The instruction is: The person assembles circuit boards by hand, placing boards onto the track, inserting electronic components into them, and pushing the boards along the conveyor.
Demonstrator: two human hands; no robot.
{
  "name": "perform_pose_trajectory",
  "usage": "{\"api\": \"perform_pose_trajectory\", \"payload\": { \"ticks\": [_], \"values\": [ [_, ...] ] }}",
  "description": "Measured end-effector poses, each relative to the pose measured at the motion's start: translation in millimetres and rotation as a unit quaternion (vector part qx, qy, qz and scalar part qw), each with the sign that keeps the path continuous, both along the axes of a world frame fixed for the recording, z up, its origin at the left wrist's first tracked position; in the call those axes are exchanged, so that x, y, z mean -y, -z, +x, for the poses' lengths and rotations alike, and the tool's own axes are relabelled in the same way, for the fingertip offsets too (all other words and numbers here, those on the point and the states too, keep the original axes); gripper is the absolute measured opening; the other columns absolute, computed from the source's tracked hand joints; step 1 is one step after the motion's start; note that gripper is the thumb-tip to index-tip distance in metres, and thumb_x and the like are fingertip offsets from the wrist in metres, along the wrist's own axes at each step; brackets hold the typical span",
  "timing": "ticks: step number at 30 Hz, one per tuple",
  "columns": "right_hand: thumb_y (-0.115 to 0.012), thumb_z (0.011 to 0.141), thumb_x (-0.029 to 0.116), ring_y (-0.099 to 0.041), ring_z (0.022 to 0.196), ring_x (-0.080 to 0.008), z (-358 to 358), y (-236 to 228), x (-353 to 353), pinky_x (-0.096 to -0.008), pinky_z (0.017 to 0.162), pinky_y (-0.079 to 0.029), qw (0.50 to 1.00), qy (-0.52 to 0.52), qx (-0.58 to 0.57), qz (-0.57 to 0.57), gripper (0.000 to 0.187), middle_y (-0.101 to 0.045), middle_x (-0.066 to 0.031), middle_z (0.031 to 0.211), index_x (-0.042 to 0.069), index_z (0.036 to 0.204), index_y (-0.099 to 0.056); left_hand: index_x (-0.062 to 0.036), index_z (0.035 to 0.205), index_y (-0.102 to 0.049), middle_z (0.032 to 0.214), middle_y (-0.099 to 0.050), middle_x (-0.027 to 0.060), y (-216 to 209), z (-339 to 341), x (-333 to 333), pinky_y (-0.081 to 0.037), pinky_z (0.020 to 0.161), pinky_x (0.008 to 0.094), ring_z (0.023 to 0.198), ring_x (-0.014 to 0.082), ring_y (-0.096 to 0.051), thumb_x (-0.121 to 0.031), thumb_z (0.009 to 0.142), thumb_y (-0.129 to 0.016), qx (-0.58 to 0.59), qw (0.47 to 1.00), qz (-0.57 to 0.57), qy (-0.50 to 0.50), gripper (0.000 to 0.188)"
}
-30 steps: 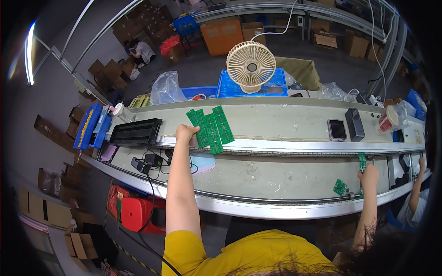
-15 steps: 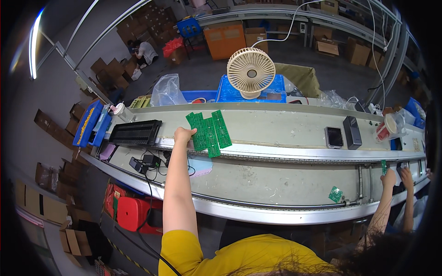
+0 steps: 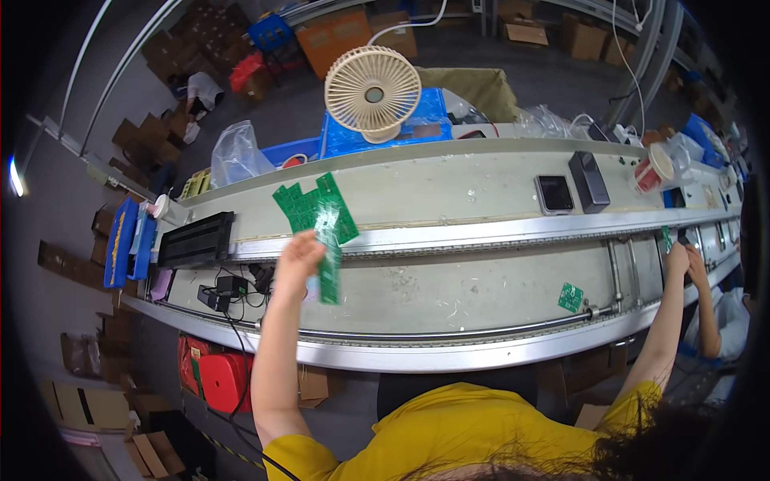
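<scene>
My left hand (image 3: 301, 255) is closed on a long green circuit board strip (image 3: 330, 280), slightly blurred, upright in view over the edge of the upper ledge. Behind it, several similar green circuit boards (image 3: 341, 216) lie overlapping on the ledge. Far to the right, my right hand (image 3: 676, 260) pinches a small green circuit board (image 3: 666, 237), seen nearly edge-on. Its fingertips are small in the picture. Close beside it is another person's hand (image 3: 696, 263). A loose green circuit board (image 3: 570, 297) lies on the lower surface, left of my right hand.
A black slotted rack (image 3: 195, 240) sits on the ledge's left, past it blue bins (image 3: 122, 240). A beige fan (image 3: 374, 94) stands behind. Right along the ledge are a phone-like device (image 3: 554, 195), a dark box (image 3: 589, 182) and a cup (image 3: 654, 168). Black adapters (image 3: 233, 285) and cables lie lower left.
My left hand has shifted from the left edge of the boards to a strip, now drawn toward me. My right hand keeps the small board. The whole view has shifted left and up.
</scene>
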State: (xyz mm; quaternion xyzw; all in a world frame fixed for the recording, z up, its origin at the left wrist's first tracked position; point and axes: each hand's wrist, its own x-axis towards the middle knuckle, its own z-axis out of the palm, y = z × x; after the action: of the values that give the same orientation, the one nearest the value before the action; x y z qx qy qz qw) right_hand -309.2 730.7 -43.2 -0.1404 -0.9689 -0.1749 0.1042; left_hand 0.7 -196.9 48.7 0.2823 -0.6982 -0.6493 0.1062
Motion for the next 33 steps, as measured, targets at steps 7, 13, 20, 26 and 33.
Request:
{"api": "perform_pose_trajectory", "payload": {
  "ticks": [7, 13, 20, 26, 33],
  "values": [
    [-0.066, 0.087, 0.016, -0.072, 0.085, -0.0415, 6.3, -39.5, 79.3, -0.0493, 0.072, -0.058, 1.0, 0.002, -0.008, -0.015, 0.021, -0.072, -0.0224, 0.096, 0.001, 0.1, -0.07, -0.0121, 0.123, -0.046, 0.105, -0.069, 0.008, 38.1, -12.5, -178.2, -0.05, 0.065, 0.0216, 0.086, 0.0143, -0.069, -0.008, 0.1, -0.063, 0.065, 0.957, 0.181, 0.215, 0.029],
    [-0.071, 0.086, 0.007, -0.065, 0.079, -0.0202, 86.9, -125.8, 363.4, -0.0327, 0.075, -0.054, 0.848, -0.35, -0.014, -0.397, 0.018, -0.068, -0.0079, 0.092, 0.004, 0.103, -0.067, -0.0112, 0.122, -0.04, 0.106, -0.069, 0.0109, 66.0, -31.3, -225.3, -0.053, 0.064, 0.0229, 0.086, 0.0168, -0.071, -0.005, 0.101, -0.06, 0.086, 0.945, 0.188, 0.252, 0.03],
    [-0.074, 0.083, 0.005, -0.06, 0.068, -0.0192, 93.3, -87.2, 523.3, -0.0312, 0.065, -0.05, 0.758, -0.409, 0.089, -0.5, 0.007, -0.068, -0.0076, 0.084, 0.0, 0.088, -0.07, -0.0092, 0.121, -0.04, 0.106, -0.07, 0.0117, 73.5, -39.9, -227.2, -0.054, 0.065, 0.0229, 0.085, 0.0169, -0.071, -0.003, 0.101, -0.059, 0.065, 0.955, 0.184, 0.225, 0.028],
    [-0.073, 0.083, 0.01, -0.063, 0.071, -0.0282, 70.6, -73.5, 567.1, -0.0382, 0.07, -0.053, 0.797, -0.373, 0.097, -0.465, 0.01, -0.069, -0.0111, 0.083, 0.001, 0.086, -0.07, -0.0087, 0.121, -0.04, 0.104, -0.069, 0.0106, 70.1, -35.1, -230.2, -0.054, 0.064, 0.0227, 0.084, 0.0161, -0.071, -0.002, 0.101, -0.058, 0.071, 0.948, 0.215, 0.222, 0.028],
    [-0.071, 0.083, 0.011, -0.067, 0.077, -0.0353, 67.3, -65.3, 576.8, -0.0426, 0.077, -0.055, 0.843, -0.367, 0.066, -0.387, 0.012, -0.07, -0.015, 0.085, -0.001, 0.084, -0.071, -0.0057, 0.121, -0.04, 0.107, -0.068, 0.0122, 61.0, -31.3, -236.6, -0.05, 0.064, 0.0245, 0.084, 0.0139, -0.064, -0.002, 0.1, -0.057, 0.059, 0.952, 0.203, 0.223, 0.027]
  ]
}}
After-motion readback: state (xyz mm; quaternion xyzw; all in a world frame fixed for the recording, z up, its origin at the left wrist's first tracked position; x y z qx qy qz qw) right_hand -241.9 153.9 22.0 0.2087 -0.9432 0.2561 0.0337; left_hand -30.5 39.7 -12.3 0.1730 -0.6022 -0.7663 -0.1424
